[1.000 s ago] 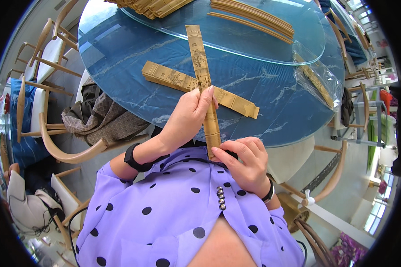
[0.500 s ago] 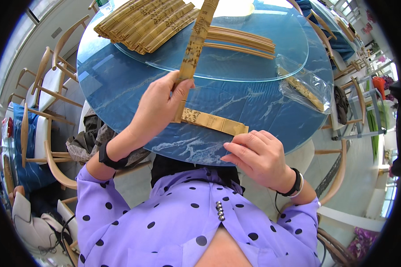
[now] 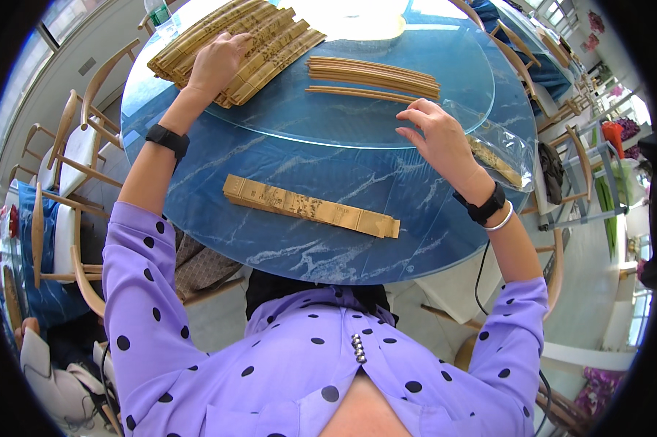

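Note:
A pile of gold patterned paper chopstick sleeves point(image 3: 270, 62) lies at the table's far left, several with rounded, filled shapes. My left hand point(image 3: 217, 64) rests on top of this pile, its fingers stretched over the sleeves without a visible grip. My right hand point(image 3: 438, 138) hovers with thumb and fingers apart, just below the right end of a row of wooden chopsticks point(image 3: 372, 71). One pair of chopsticks point(image 3: 357, 92) lies apart, nearer to me. Flat gold sleeves point(image 3: 306, 205) form a slightly fanned stack on the near part of the table, with neither hand touching them.
A clear plastic bag point(image 3: 514, 149) with patterned sleeves inside lies right of my right hand. The chopsticks and pile sit on a glass turntable point(image 3: 328, 142) upon the round blue marbled table point(image 3: 197, 175). Wooden chairs point(image 3: 88, 146) surround it, and a bottle point(image 3: 157, 11) stands far left.
My left hand has carried an upright sleeve from the near middle to the far-left pile. My right hand has left the flat stack and moved up toward the chopsticks.

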`<state>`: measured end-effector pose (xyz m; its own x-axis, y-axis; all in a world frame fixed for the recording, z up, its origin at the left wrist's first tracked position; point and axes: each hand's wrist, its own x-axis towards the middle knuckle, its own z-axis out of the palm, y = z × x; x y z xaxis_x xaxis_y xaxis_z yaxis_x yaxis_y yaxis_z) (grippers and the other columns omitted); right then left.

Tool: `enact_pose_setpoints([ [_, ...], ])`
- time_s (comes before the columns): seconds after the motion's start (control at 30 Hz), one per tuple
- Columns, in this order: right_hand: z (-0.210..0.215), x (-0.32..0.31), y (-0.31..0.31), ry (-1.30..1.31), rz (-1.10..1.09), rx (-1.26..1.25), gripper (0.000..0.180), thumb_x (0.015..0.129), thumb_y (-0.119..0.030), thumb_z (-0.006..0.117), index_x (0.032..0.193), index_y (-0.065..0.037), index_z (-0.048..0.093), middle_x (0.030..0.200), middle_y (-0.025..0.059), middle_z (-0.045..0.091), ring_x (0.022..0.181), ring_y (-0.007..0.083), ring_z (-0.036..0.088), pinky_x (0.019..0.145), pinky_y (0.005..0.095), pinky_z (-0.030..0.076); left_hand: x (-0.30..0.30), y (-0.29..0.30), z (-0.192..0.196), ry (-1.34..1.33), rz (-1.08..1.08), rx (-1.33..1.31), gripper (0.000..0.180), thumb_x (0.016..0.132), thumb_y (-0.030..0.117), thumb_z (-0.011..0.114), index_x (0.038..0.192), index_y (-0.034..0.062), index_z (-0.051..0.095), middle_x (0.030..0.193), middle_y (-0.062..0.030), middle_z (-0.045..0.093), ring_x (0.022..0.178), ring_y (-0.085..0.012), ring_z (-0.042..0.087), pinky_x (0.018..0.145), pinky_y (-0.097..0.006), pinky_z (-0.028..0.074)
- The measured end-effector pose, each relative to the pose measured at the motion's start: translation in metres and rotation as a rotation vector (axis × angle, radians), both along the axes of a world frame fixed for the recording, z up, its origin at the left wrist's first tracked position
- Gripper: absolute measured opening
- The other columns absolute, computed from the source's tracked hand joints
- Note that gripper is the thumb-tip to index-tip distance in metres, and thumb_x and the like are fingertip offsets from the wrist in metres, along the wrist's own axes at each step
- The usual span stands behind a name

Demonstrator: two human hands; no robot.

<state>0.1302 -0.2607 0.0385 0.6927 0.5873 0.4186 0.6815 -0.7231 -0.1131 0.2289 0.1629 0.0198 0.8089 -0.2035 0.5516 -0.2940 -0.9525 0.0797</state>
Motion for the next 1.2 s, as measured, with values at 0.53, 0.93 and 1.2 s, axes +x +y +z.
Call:
enact_pose_setpoints([
  [0.53, -0.033, 0.078, 0.023, -0.108, -0.018, -0.127, 0.033, 0.089, -0.032, 0.074, 0.102, -0.002, 0.071, 0.103, 0.0120, 0.068, 0.110, 0.0307, 0.061, 0.099, 0.0423, 0.051, -0.091, -0.028, 0.006, -0.127, -0.025, 0.051, 0.032, 0.091, 0.016, 0.072, 0.121, 0.0047, 0.070, 0.114, -0.0101, 0.060, 0.112, -0.0292, 0.054, 0.102, -0.043, 0.044],
  [0.93, -0.056, 0.068, 0.029, -0.314, -0.043, -0.230, 0.023, 0.095, -0.026, 0.067, 0.093, -0.004, 0.060, 0.098, 0.0107, 0.060, 0.103, 0.0290, 0.059, 0.093, 0.0395, 0.050, -0.278, -0.117, -0.018, 0.274, -0.263, -0.400, 0.027, 0.085, 0.006, 0.074, 0.111, 0.0032, 0.069, 0.106, -0.0099, 0.062, 0.102, -0.0309, 0.056, 0.091, -0.042, 0.048],
  [1.2, -0.042, 0.038, 0.024, -0.136, 0.044, -0.178, 0.023, 0.095, -0.026, 0.068, 0.098, -0.004, 0.062, 0.096, 0.0099, 0.062, 0.097, 0.0268, 0.061, 0.090, 0.0377, 0.052, -0.287, -0.137, -0.029, 0.162, -0.203, -0.488, 0.021, 0.086, 0.006, 0.073, 0.107, 0.0033, 0.070, 0.100, -0.0093, 0.064, 0.097, -0.0302, 0.057, 0.087, -0.041, 0.048],
])
